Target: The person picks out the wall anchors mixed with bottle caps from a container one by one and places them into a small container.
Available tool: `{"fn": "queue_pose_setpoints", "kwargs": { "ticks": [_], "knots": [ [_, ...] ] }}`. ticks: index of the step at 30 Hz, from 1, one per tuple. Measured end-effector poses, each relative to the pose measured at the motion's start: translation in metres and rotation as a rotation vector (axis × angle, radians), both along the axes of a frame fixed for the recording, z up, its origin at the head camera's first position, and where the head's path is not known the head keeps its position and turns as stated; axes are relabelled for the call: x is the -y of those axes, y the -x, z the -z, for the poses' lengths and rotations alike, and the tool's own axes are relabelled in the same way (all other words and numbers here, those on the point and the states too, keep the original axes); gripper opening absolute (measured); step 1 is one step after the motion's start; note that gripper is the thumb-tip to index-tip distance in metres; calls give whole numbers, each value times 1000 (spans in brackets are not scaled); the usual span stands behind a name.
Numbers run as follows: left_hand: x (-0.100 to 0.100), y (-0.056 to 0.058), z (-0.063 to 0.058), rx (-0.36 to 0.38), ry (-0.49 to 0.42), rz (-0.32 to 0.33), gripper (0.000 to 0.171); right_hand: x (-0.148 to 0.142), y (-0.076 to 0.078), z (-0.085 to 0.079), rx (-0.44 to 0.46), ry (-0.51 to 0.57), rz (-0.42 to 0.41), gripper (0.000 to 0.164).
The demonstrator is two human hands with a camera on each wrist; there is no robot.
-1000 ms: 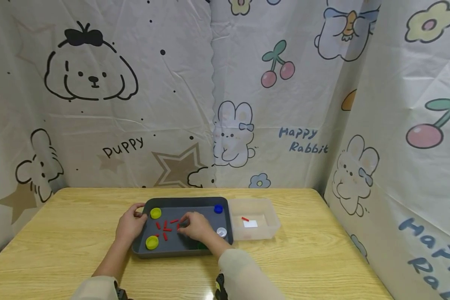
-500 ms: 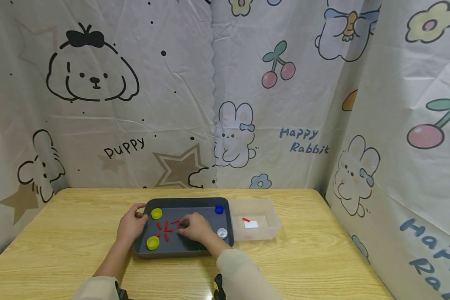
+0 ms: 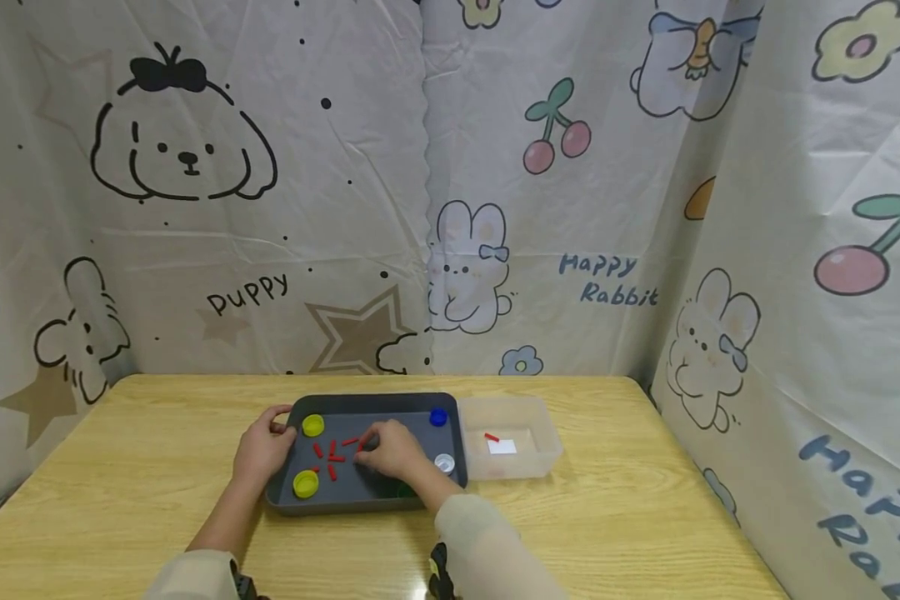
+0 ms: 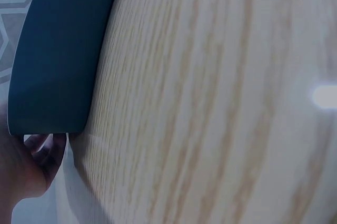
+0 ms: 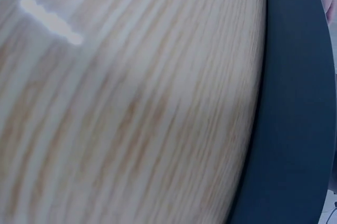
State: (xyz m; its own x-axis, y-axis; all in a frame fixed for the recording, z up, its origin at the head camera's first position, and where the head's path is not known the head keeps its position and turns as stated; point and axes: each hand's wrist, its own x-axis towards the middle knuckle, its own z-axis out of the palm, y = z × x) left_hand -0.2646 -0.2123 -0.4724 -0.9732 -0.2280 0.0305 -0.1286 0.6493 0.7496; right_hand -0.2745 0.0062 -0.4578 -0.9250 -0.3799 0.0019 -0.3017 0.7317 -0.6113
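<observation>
A dark grey tray (image 3: pixel 375 403) lies on the table with several small red sticks (image 3: pixel 336 458) spread over its left half. At the tray's left wall, my left hand (image 3: pixel 262 446) grips the rim; the left wrist view shows that hand (image 4: pixel 26 166) with fingers bent at the end of the tray wall (image 4: pixel 63 50). My right hand (image 3: pixel 396 454) reaches into the middle of the tray and pinches one red stick (image 3: pixel 360 447) between thumb and fingers. The right wrist view is mostly table and tray wall (image 5: pixel 295 103).
Two yellow caps (image 3: pixel 312 426) sit on the tray's left side. A blue cap (image 3: pixel 438 417) and a whitish cap (image 3: pixel 444 463) are on its right, with a green thing partly behind my wrist. Adjoining the tray, a clear plastic box (image 3: pixel 543 421) holds a red stick and white paper.
My right fingers have shifted slightly at the red stick, which now sits a little farther back. The left hand stays at the tray's rim.
</observation>
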Motion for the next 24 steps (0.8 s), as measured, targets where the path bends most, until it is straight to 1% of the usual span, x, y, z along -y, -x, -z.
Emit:
{"fn": "queue_pose_setpoints", "kwargs": {
  "ticks": [5,11,17,24],
  "knots": [
    [-1,1,-2,14,-4,6,46,-3,0,-4,-27,-11,-19,20],
    [-1,-1,-4,15,3,8,46,-9,1,-8,-45,11,-40,21],
    [-2,-2,-4,7,2,10,46,-16,1,-12,-56,12,-39,23],
    [-1,0,-1,12,-7,10,45,-26,1,-19,-75,11,-26,24]
  ]
}}
